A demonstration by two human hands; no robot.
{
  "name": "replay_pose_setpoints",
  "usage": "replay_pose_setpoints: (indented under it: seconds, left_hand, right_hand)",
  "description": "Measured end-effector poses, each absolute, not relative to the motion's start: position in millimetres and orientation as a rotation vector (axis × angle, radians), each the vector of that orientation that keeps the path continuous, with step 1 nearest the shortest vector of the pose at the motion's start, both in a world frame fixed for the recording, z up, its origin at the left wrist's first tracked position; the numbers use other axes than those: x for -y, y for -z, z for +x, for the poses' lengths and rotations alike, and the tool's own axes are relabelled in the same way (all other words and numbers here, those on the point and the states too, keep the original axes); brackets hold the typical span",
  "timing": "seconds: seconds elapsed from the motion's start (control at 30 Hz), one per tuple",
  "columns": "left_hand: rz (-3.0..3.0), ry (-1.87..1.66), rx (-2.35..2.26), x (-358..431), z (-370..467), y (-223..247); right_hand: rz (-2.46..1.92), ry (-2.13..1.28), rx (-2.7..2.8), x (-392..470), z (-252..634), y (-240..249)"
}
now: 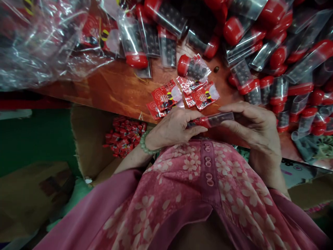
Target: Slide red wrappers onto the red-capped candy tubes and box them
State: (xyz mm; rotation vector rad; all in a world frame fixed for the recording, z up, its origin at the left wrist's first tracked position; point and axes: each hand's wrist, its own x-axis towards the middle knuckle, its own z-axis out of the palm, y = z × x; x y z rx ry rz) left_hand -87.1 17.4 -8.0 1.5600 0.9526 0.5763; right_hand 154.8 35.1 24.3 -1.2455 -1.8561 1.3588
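Between my hands, at the table's near edge, lies a clear tube of dark balls (218, 119) with red at its left end. My left hand (179, 125) is closed on the red end, thumb and fingers pinching it. The thumb and index finger of my right hand (252, 126) grip the clear right end. Just beyond are red printed packets (168, 95) and a second small pile of packets (205, 95). A red-capped tube (192, 67) rests on top of that pile.
Many red-capped tubes (244, 76) are heaped across the back and right of the wooden table (117, 90). Clear plastic bags (52, 45) cover the back left. Below the edge, a cardboard box (87, 139) holds small red packets (125, 137). One loose ball (216, 69) lies on the table.
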Motion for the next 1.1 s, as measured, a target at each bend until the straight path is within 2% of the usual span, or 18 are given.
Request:
replay_pose_setpoints:
  seconds: [0.17, 0.33, 0.8, 0.97, 1.1]
  left_hand:
    - [1.401, -0.441, -0.895, -25, -82, 3]
    - [1.301, -0.293, -0.824, -31, -73, 8]
    - [1.059, -0.344, -0.759, -38, -57, 12]
    - [1.149, -0.298, -0.846, -31, -66, 11]
    - [1.182, -0.292, -0.919, -24, -66, 9]
  right_hand:
    - [-1.219, -1.356, 1.925, -37, 154, -23]
    - [-1.231, -1.510, 1.953, -35, 158, -19]
    - [-1.131, -1.415, 1.976, -39, 169, -6]
    - [-1.301, -1.634, 1.618, -32, 171, -3]
    - [-1.385, -1.657, 1.483, -27, 170, -4]
